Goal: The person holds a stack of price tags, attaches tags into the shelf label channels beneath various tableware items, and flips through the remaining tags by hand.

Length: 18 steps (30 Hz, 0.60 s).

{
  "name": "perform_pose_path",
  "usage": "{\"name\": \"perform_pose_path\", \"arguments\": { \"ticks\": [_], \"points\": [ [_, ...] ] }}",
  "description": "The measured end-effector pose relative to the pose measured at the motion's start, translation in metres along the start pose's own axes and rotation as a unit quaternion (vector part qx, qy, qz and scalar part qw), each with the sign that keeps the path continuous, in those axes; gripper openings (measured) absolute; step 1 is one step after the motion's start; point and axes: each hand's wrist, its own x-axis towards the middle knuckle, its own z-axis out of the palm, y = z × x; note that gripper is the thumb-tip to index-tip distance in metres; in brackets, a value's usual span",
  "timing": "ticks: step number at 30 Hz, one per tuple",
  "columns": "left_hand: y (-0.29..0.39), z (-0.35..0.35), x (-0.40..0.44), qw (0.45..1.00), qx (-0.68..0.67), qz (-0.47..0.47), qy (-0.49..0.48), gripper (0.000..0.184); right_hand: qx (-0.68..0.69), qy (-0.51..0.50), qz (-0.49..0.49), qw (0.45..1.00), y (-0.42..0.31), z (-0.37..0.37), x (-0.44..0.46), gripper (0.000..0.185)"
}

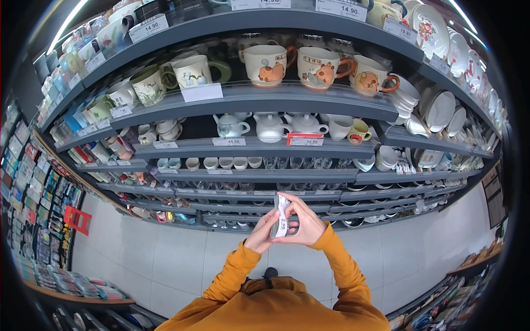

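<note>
Both of my hands are raised in front of my chest, before the lower shelves. Between them is a price tag [282, 212], a narrow white strip with grey edges, turned on end, with "2.50" printed along it. My left hand [261, 231] grips it from the left, its thumb along the edge. From the right, my right hand [307, 222] curls around it, with fingertips at its top and lower end. Whether it is a single tag or several stacked ones, I cannot tell.
Ahead are curved grey shelves with patterned mugs [266, 65], white teapots [270, 127], small cups [226, 163] and, at the right, plates [440, 110]. Price cards line the shelf edges. A red stool [77, 220] stands on the tiled floor [182, 256] at left. More racks flank both sides.
</note>
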Motion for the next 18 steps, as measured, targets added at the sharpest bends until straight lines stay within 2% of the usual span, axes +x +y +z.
{"name": "perform_pose_path", "arguments": {
  "ticks": [5,8,12,14,18],
  "points": [
    [0.005,-0.001,-0.009,0.998,0.014,-0.004,-0.059,0.054,0.054,-0.04,0.036,0.997,-0.001,0.001,-0.001,0.058],
    [-0.003,-0.013,-0.011,0.998,-0.008,-0.016,-0.066,0.058,0.18,-0.067,0.139,0.972,-0.015,-0.001,0.003,0.063],
    [-0.005,-0.024,-0.017,0.994,-0.001,-0.013,-0.111,0.058,0.085,-0.083,0.044,0.992,-0.014,0.002,0.01,0.083],
    [-0.001,-0.023,-0.021,0.997,0.014,-0.024,-0.076,0.062,0.017,-0.095,-0.009,0.995,-0.009,0.006,0.011,0.09],
    [-0.01,-0.034,-0.021,0.998,0.027,-0.031,-0.04,0.063,-0.039,-0.086,-0.048,0.994,-0.01,0.011,0.019,0.085]
  ]
}}
